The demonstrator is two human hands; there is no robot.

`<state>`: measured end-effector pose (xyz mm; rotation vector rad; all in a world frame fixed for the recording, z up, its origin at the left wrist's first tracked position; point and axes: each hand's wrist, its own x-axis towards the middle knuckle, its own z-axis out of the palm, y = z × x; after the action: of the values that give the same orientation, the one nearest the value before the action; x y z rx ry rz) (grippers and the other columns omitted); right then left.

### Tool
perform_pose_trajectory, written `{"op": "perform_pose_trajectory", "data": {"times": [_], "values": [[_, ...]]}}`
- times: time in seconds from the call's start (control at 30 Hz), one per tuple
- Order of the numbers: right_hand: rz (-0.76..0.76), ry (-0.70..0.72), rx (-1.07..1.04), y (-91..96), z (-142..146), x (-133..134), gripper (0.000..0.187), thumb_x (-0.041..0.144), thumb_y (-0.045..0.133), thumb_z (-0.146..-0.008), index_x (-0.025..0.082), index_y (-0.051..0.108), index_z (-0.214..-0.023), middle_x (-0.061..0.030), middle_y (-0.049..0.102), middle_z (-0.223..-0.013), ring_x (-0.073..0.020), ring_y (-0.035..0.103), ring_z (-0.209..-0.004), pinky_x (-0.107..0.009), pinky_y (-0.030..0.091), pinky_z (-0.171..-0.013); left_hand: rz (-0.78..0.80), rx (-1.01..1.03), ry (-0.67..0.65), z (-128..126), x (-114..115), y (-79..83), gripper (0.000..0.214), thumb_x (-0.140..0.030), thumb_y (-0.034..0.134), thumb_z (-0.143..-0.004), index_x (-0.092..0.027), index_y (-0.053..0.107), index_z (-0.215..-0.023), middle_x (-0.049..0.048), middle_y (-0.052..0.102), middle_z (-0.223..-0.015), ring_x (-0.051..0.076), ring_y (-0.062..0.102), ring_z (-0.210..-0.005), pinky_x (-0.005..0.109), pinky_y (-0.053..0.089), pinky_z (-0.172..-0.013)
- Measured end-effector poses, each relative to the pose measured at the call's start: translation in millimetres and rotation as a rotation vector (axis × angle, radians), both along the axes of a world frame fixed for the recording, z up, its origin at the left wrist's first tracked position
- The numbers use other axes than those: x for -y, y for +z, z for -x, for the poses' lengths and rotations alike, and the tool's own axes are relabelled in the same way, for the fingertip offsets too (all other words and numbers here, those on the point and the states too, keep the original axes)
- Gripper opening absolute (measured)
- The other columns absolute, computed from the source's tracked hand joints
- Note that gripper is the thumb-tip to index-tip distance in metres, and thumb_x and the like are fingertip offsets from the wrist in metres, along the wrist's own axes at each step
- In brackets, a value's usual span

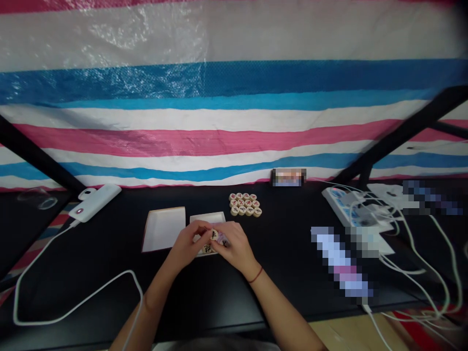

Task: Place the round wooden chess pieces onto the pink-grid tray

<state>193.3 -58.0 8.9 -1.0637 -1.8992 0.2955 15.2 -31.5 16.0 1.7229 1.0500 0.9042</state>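
Note:
My left hand (190, 242) and my right hand (234, 244) meet above a white cardboard box tray (208, 217) on the black table (208, 297). A round wooden xiangqi piece (214, 235) with a black character sits between the fingertips of both hands. A second piece (207, 249) lies lower down, partly under my fingers, at the tray's near end. Several more pieces (244, 204) stand grouped in a tight cluster beyond the tray. To the left of my hands lies a white box lid (163, 229) with a brown edge.
A white power bank (95, 202) sits at the table's left, its white cable (73, 302) looping near my left arm. At the right are a power strip (345, 207) and tangled white cables (413, 253). A striped tarp (234, 112) hangs behind the table.

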Motion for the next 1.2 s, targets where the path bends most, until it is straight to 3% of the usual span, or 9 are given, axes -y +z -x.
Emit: {"op": "perform_pose_trajectory", "data": {"times": [0.1, 0.27, 0.47, 0.67, 0.83, 0.93, 1.07, 1.13, 1.2], "values": [[0.020, -0.056, -0.030, -1.0, -5, -2, 0.017, 0.025, 0.060, -0.087, 0.021, 0.063, -0.103, -0.0056, 0.069, -0.095, -0.0208, 0.061, -0.089, -0.035, 0.046, -0.080, -0.045, -0.089, 0.028, -4, 1, -4.1, 0.021, -0.035, 0.052, -0.089, -0.020, 0.061, -0.100, 0.0038, 0.068, -0.093, 0.017, 0.063, -0.083, 0.029, 0.049, -0.077], [0.182, -0.447, -0.008, -22.1, -36, -14, 0.016, 0.027, 0.057, -0.082, 0.017, 0.064, -0.093, -0.0077, 0.065, -0.088, -0.0223, 0.058, -0.083, -0.036, 0.047, -0.077, -0.293, -0.619, 0.198, 9, -2, -3.1, 0.018, -0.027, 0.051, -0.088, -0.024, 0.069, -0.093, 0.0051, 0.068, -0.097, 0.025, 0.056, -0.097, 0.041, 0.041, -0.087], [0.346, -0.470, 0.159, -37.6, -55, -19, 0.024, 0.031, 0.060, -0.078, 0.018, 0.066, -0.097, -0.0061, 0.064, -0.083, -0.0220, 0.058, -0.079, -0.033, 0.045, -0.073, -0.300, -0.826, 0.137, 19, 1, 1.4, 0.023, -0.026, 0.061, -0.077, -0.025, 0.070, -0.098, 0.0071, 0.058, -0.107, 0.029, 0.048, -0.102, 0.045, 0.039, -0.085], [0.393, -0.424, 0.061, -34.6, -55, -19, 0.015, 0.033, 0.056, -0.080, 0.019, 0.059, -0.083, -0.0040, 0.064, -0.080, -0.0183, 0.057, -0.072, -0.028, 0.042, -0.065, -0.277, -0.839, 0.089, 19, 3, 1.0, 0.022, -0.028, 0.063, -0.076, -0.023, 0.069, -0.097, 0.0081, 0.054, -0.109, 0.029, 0.047, -0.101, 0.044, 0.041, -0.084], [0.330, -0.402, 0.028, -29.7, -53, -20, 0.015, 0.032, 0.053, -0.084, 0.019, 0.060, -0.082, -0.0031, 0.063, -0.077, -0.0158, 0.055, -0.066, -0.026, 0.042, -0.061, -0.276, -0.821, 0.103, 21, 0, -2.7, 0.020, -0.026, 0.064, -0.076, -0.022, 0.069, -0.094, 0.0084, 0.055, -0.109, 0.030, 0.049, -0.101, 0.045, 0.041, -0.084], [0.235, -0.411, -0.070, -21.7, -47, -17, 0.016, 0.032, 0.055, -0.085, 0.018, 0.062, -0.089, -0.0025, 0.062, -0.076, -0.0150, 0.054, -0.064, -0.027, 0.045, -0.063, -0.290, -0.673, 0.148, 18, -2, -0.4, 0.018, -0.030, 0.063, -0.079, -0.022, 0.068, -0.095, 0.0075, 0.058, -0.102, 0.028, 0.051, -0.100, 0.047, 0.041, -0.089], [0.164, -0.151, -0.164, -11.4, -29, -7, 0.029, 0.028, 0.065, -0.081, 0.020, 0.062, -0.108, -0.0031, 0.067, -0.087, -0.0142, 0.058, -0.069, -0.027, 0.050, -0.067, -0.146, -0.301, 0.072, 6, 0, 5.9, 0.023, -0.037, 0.054, -0.088, -0.022, 0.066, -0.100, 0.0043, 0.063, -0.093, 0.020, 0.058, -0.089, 0.035, 0.046, -0.086], [0.182, -0.012, -0.158, -8.9, -20, -4, 0.035, 0.028, 0.070, -0.078, 0.021, 0.062, -0.112, -0.0037, 0.069, -0.093, -0.0142, 0.060, -0.071, -0.026, 0.051, -0.067, -0.047, -0.190, 0.050, -2, 3, 7.8, 0.026, -0.039, 0.052, -0.089, -0.022, 0.066, -0.103, 0.0030, 0.066, -0.091, 0.018, 0.060, -0.084, 0.031, 0.049, -0.082], [0.166, 0.038, -0.159, -8.3, -14, -2, 0.034, 0.029, 0.070, -0.080, 0.022, 0.064, -0.112, -0.0049, 0.070, -0.098, -0.0151, 0.063, -0.075, -0.027, 0.053, -0.070, -0.003, -0.139, 0.040, -8, 6, 8.6, 0.028, -0.039, 0.052, -0.089, -0.023, 0.067, -0.105, 0.0031, 0.069, -0.095, 0.019, 0.062, -0.087, 0.032, 0.049, -0.084]]}}
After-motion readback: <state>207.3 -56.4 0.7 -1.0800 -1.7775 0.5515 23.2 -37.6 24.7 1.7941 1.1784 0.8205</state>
